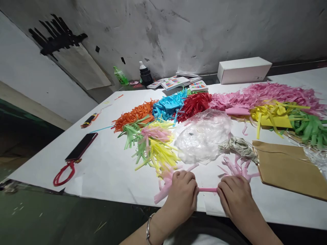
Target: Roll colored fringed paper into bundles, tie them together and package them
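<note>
A pink paper tassel [207,189] stretches between my two hands near the table's front edge, its middle a thin tight roll. My left hand [184,187] is closed around one end, and pale pink strips fan out beyond it to the left. Fingers curled, my right hand [235,194] grips the other end, with more pink strips [238,166] spreading behind it. Just past the left hand lies a pile of yellow tassels [160,153] mixed with green and pink. A crumpled clear plastic bag [204,136] rests beyond both hands.
Orange [135,114], blue [168,105], red [195,105] and pink tassel heaps [276,97] line the back. A phone [81,146] lies left. Brown cardboard [288,170] and a string bundle [237,147] lie right. A white box [244,69] stands by the wall.
</note>
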Demonstrator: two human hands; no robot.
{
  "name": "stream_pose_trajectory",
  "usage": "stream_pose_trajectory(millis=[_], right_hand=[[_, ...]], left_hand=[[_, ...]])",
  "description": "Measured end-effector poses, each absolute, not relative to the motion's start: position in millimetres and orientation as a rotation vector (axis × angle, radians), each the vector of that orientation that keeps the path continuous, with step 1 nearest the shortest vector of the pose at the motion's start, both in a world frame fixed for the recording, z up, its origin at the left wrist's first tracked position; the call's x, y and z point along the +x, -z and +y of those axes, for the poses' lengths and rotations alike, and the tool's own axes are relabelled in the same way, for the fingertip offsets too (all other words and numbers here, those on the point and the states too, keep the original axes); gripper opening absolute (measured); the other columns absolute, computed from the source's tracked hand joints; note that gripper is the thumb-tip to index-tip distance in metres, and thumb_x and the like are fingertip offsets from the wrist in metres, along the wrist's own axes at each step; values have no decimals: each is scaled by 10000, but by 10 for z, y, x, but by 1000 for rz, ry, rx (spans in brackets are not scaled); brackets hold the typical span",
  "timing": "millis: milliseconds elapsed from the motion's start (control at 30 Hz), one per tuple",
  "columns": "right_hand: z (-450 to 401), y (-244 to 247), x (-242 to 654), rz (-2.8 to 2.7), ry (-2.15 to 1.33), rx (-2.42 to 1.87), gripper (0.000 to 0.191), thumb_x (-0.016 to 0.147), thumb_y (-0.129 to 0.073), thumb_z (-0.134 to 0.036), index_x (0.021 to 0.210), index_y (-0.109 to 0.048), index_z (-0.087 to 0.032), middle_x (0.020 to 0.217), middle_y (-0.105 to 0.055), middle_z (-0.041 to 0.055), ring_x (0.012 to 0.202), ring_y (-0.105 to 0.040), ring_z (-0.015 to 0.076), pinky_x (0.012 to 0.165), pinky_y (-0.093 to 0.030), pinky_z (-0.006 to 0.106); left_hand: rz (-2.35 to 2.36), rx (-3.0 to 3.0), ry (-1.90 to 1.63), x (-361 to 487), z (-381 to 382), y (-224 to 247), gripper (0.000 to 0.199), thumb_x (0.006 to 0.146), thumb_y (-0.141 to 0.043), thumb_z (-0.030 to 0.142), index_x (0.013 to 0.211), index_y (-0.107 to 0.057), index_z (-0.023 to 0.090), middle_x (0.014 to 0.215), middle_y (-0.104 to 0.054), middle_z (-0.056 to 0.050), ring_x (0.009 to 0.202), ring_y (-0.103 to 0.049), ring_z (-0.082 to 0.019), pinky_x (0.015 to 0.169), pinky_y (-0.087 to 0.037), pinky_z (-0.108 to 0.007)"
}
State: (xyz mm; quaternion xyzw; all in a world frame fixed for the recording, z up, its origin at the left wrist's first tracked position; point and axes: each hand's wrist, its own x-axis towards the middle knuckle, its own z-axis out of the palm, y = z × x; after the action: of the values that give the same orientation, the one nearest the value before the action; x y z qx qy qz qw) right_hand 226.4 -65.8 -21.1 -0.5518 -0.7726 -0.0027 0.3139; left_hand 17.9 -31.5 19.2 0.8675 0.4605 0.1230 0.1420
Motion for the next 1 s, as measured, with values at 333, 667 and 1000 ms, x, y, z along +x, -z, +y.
stream_pose_trajectory(millis=[333,667,1000], right_hand=[[-655,195,2205,-2150,20,-1276,286,997,-396,-96,851,-614,-209,853,-637,16,937,-587,189,1111,-262,497],[-581,132,2109,-2212,149,-1176,304,978,-409,-59,784,-604,-190,744,-588,8,760,-541,169,1036,-337,461],[-527,-462,2093,-1955,69,-861,209,914,-536,-38,1048,-652,-149,834,-679,44,796,-635,167,935,-436,407]], left_hand=[[1113,2830,-403,172,-327,-135,136,866,-636,65,849,-619,198,933,-651,-22,933,-547,-225,1034,-272,-540],[1049,2563,-432,227,-148,-86,170,871,-594,94,740,-686,153,827,-684,-77,767,-613,-208,692,-456,-331],[819,834,-549,194,-188,-541,351,570,-933,402,690,-765,118,611,-684,-24,566,-539,-104,608,-387,-228]])
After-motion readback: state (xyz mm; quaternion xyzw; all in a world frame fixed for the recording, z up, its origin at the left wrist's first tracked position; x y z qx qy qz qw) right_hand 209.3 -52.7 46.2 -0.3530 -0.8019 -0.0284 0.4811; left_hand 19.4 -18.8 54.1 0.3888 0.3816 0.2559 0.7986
